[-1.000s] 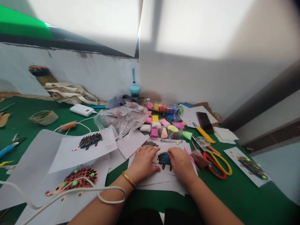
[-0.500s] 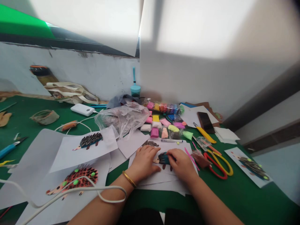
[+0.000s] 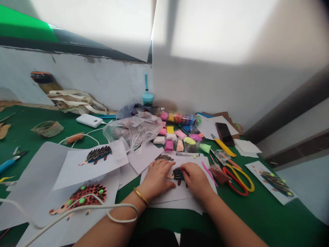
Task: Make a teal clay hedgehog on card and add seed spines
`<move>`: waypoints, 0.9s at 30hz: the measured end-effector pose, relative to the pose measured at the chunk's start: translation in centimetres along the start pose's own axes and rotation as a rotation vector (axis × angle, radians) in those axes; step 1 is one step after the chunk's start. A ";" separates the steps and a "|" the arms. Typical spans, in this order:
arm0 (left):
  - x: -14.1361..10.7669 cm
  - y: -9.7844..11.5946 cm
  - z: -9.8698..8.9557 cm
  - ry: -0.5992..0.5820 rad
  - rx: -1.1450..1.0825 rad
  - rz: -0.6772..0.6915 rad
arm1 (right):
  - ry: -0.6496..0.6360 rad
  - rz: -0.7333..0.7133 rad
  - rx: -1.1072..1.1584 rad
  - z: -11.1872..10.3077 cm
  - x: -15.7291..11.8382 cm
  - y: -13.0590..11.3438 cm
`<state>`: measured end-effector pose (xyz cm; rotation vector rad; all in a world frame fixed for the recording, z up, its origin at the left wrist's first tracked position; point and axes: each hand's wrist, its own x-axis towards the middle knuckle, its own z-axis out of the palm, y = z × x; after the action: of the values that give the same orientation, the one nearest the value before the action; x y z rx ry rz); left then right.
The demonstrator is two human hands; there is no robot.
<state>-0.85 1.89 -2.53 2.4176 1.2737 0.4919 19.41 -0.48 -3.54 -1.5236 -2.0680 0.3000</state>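
A hedgehog figure (image 3: 177, 175) with a blue body, pale face and dark striped spines lies on white paper (image 3: 177, 202) in front of me. My left hand (image 3: 158, 178) rests flat on the paper beside its face, thumb spread from the fingers. At the hedgehog's back, my right hand (image 3: 194, 179) presses with thumb and fingertips pinched together; whatever is between them is hidden. Part of the body lies under this hand. Just beyond my left fingers is a small heap of striped sunflower seeds (image 3: 164, 157). A pen (image 3: 187, 154) lies behind my hands.
Packets of coloured clay (image 3: 169, 137) lie behind the paper, near a crumpled plastic bag (image 3: 136, 128). Red-and-yellow scissors (image 3: 238, 181), a yellow utility knife (image 3: 223, 146) and a phone (image 3: 224, 133) are at right. Another hedgehog picture (image 3: 97, 154) and a white cable (image 3: 89, 207) are at left.
My right hand has shifted slightly left along the hedgehog's back, towards its head. My left hand stays in place on the paper.
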 end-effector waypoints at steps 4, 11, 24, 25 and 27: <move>0.0 0.1 -0.1 -0.002 -0.009 -0.003 | -0.007 -0.022 -0.036 0.0 0.2 -0.1; 0.0 0.1 -0.1 -0.003 -0.011 -0.004 | -0.015 -0.034 -0.077 0.1 0.3 -0.5; 0.0 0.1 -0.2 -0.002 -0.008 0.008 | 0.028 0.008 -0.062 0.0 -0.1 -0.1; 0.1 0.1 -0.2 -0.001 -0.008 0.009 | 0.037 0.010 -0.063 -0.2 -0.1 0.1; 0.1 0.1 -0.2 0.002 -0.007 0.008 | 0.048 0.008 -0.063 -0.5 -0.2 0.2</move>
<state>-0.80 1.90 -2.30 2.4175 1.2618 0.5002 19.93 -0.68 -3.28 -1.5607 -2.0522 0.2007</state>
